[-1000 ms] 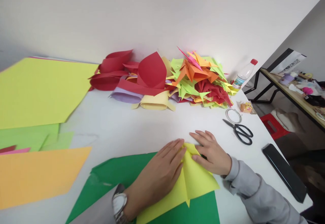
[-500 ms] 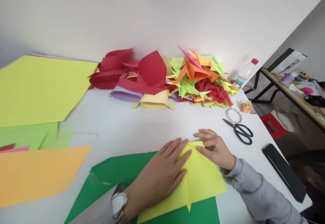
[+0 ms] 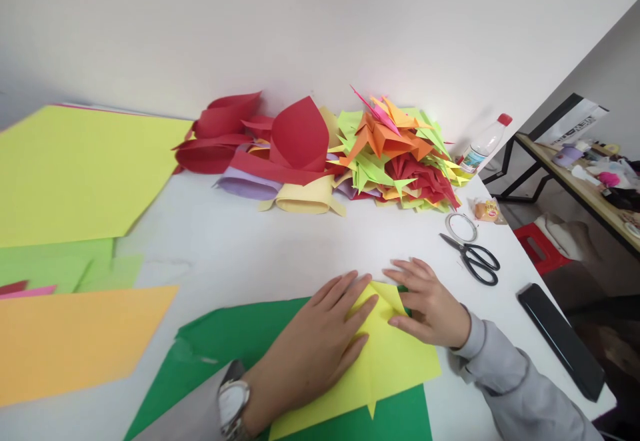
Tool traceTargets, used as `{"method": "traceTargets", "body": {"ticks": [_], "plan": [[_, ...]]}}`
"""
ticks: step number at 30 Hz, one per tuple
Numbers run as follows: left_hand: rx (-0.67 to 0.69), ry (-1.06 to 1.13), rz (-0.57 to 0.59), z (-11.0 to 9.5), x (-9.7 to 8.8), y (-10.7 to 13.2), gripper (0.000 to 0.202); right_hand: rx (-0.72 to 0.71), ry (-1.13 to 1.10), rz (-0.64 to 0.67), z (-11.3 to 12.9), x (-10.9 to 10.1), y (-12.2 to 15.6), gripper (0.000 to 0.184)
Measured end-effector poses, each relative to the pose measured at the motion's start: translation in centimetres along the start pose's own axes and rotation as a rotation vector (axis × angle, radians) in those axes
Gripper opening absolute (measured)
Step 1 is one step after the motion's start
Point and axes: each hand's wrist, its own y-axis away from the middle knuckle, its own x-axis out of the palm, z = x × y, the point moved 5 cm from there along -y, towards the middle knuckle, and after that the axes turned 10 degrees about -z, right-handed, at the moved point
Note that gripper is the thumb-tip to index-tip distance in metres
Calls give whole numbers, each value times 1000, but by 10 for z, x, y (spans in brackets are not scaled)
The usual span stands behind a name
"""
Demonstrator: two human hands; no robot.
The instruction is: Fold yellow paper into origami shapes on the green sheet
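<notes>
A sheet of yellow paper (image 3: 400,354) with a crease down its middle lies over a larger green sheet (image 3: 225,331). Its lower edge has a small point that sticks out over the green. My left hand (image 3: 315,344), a watch (image 3: 233,401) on its wrist, rests flat on the yellow paper's left half with fingers spread. At the upper right edge is my right hand (image 3: 433,304), fingers apart. Its thumb and index finger touch the yellow paper beside a slanted fold at the top corner; whether they pinch it is hidden.
Large yellow (image 3: 90,174) and orange sheets (image 3: 85,341) lie left. Along the wall are red rolled paper shapes (image 3: 300,134) and a heap of folded paper (image 3: 395,148). Scissors (image 3: 473,259), a tape roll (image 3: 461,228), a bottle (image 3: 485,144) and a black case (image 3: 560,341) stand right.
My right hand has shifted slightly toward me and right along the paper's edge, its fingers spreading. The top right corner now shows a slanted fold. My left hand stays put.
</notes>
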Motion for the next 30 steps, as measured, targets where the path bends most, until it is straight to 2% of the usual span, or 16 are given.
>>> {"method": "traceTargets", "body": {"ticks": [5,11,15,22,30], "plan": [[14,5,-22,-1,0,1,40,-139,190,58,7,1,6,44],[2,-11,-61,0,1,1,52,-242,300,-9,22,4,8,60],[49,-28,-18,-2,4,1,53,-236,307,-20,23,7,8,60],[85,-45,-24,-3,5,1,49,-136,140,-15,9,1,5,49],[89,-62,-48,-5,3,-1,50,-248,177,-55,11,1,6,40]]}}
